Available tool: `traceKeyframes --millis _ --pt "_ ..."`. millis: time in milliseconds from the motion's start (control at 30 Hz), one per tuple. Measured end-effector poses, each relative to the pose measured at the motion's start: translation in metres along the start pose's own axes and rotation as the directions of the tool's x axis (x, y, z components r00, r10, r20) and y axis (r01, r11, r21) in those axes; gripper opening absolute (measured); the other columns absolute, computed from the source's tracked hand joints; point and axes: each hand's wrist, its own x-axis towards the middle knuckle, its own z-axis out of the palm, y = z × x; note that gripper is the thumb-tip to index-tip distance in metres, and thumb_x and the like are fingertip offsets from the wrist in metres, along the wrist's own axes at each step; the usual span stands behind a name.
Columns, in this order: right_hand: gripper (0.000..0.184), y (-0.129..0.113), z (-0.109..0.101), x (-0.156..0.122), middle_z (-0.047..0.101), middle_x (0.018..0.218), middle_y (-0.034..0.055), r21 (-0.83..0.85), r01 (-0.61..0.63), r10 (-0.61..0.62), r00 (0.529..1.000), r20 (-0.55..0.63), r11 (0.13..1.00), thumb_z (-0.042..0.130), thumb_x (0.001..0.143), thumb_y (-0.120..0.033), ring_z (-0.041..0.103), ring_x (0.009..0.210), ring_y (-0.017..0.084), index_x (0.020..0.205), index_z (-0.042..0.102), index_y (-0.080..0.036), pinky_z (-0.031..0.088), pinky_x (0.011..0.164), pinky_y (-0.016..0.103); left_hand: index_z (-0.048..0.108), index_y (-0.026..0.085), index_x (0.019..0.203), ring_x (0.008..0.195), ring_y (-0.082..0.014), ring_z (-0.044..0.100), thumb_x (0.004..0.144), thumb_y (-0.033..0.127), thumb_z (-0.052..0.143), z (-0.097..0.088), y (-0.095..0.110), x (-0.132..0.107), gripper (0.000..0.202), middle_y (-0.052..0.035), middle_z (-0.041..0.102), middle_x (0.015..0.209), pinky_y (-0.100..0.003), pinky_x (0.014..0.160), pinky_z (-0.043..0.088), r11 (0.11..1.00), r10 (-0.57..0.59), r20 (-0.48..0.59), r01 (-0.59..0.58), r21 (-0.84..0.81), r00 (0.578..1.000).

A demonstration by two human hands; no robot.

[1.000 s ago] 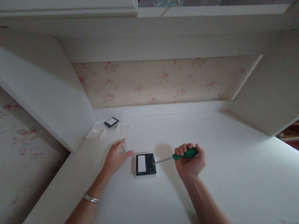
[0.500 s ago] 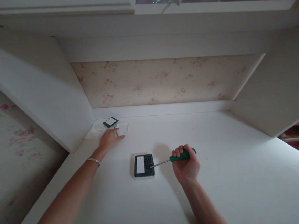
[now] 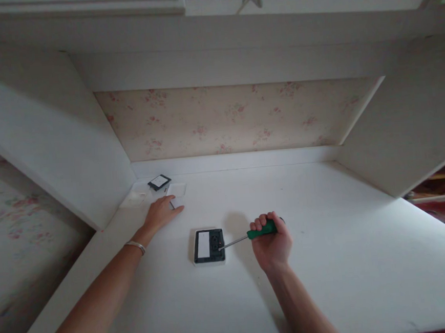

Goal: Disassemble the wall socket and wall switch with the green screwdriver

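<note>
My right hand is closed round the green handle of a screwdriver. Its metal shaft points left, and the tip touches a square wall switch module with a black frame and a white rocker, lying flat on the white desk. My left hand is stretched out to the far left, palm down, with its fingertips on a small white plate. Whether the fingers pinch anything under them is hidden. A bracelet circles that wrist.
Behind the left hand lie a second small black-and-white module and a white cover piece, close to the left side panel. White panels wall the desk on both sides, floral wallpaper lines the back, and a shelf hangs overhead.
My left hand left the spot beside the switch module and reached back-left to the small white plate. The right hand has kept the screwdriver tip on the module.
</note>
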Motion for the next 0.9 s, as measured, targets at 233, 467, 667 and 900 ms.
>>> traceKeyframes --millis 233,467,667,900 --pt "0.019 0.006 0.0 -0.002 0.054 0.063 -0.0029 -0.268 0.155 -0.173 0.984 -0.046 0.951 0.054 0.083 -0.037 0.053 0.059 0.011 0.076 0.05 -0.02 0.041 0.051 0.021 0.054 0.019 0.122 0.112 -0.0284 0.052 0.074 0.054 0.052 0.0 0.013 0.023 0.059 -0.0093 0.059 0.12 -0.035 0.093 0.039 0.997 -0.075 0.053 0.074 0.018 0.996" --pt "0.034 0.009 -0.001 -0.003 0.059 0.06 -0.0038 -0.48 0.142 -0.205 0.975 -0.083 0.866 0.048 0.084 -0.052 0.036 0.032 0.005 0.077 0.048 -0.018 0.024 0.03 0.017 0.055 0.018 0.122 0.118 -0.0283 0.048 0.074 0.048 0.053 -0.004 -0.002 0.01 0.056 -0.0089 0.057 0.125 -0.036 0.097 0.037 0.996 -0.077 0.058 0.075 0.038 0.995" --pt "0.027 0.01 0.001 -0.012 0.061 0.064 -0.0017 -0.545 0.307 -0.315 0.946 0.082 0.78 0.049 0.086 -0.045 0.049 0.038 0.008 0.082 0.046 -0.019 0.035 0.034 0.019 0.059 0.018 0.114 0.12 -0.0224 0.045 0.08 0.039 0.051 -0.02 0.007 -0.031 0.04 -0.0073 0.052 0.129 -0.035 0.106 0.03 0.986 0.081 -0.087 -0.092 -0.141 0.993" --pt "0.017 0.017 0.007 -0.026 0.062 0.066 -0.0012 -0.575 0.418 -0.32 0.908 0.27 0.703 0.052 0.086 -0.037 0.05 0.044 0.009 0.082 0.05 -0.02 0.038 0.039 0.02 0.049 0.028 0.128 0.121 -0.0239 0.045 0.073 0.048 0.063 -0.048 0.065 -0.096 0.06 -0.0067 0.049 0.131 -0.038 0.104 0.035 0.81 0.401 0.139 -0.28 -0.516 0.905"
